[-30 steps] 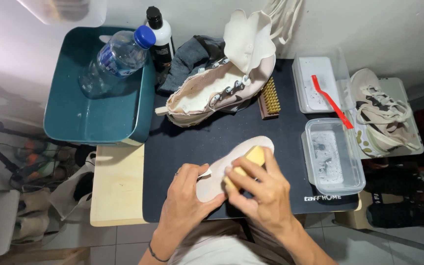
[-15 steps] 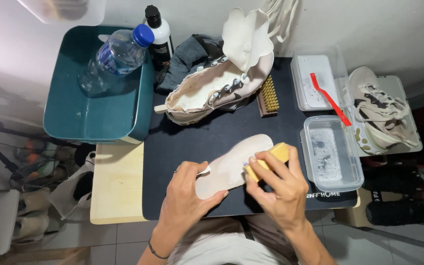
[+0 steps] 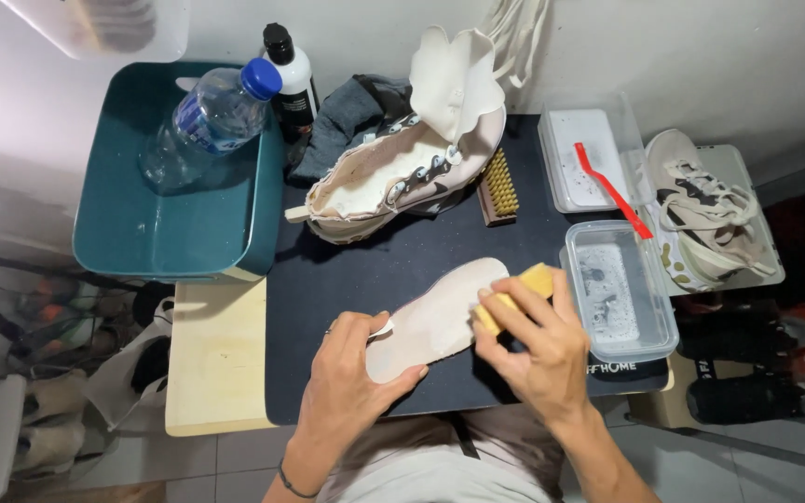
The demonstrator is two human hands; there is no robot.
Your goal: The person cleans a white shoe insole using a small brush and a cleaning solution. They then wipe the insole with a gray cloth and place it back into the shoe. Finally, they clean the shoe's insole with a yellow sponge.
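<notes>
A pale shoe insole (image 3: 440, 317) lies flat on the black mat (image 3: 375, 270). My left hand (image 3: 351, 373) presses down on the insole's near end and holds it in place. My right hand (image 3: 538, 345) grips a yellow sponge (image 3: 524, 289) that rests against the insole's far right edge. Behind the insole, a cream high-top sneaker (image 3: 402, 172) lies on its side with the tongue pulled up.
A wooden brush (image 3: 498, 191) lies beside the sneaker. Right of the mat are a clear tub of soapy water (image 3: 619, 293), a lid tray with a red toothbrush (image 3: 612, 191) and another sneaker (image 3: 705, 219). A teal basin (image 3: 174, 219) holds a water bottle (image 3: 207, 121); a black-capped bottle (image 3: 293, 79) stands behind.
My right hand has slid the sponge along the insole from its middle toward the far right end. The left hand has stayed on the near end.
</notes>
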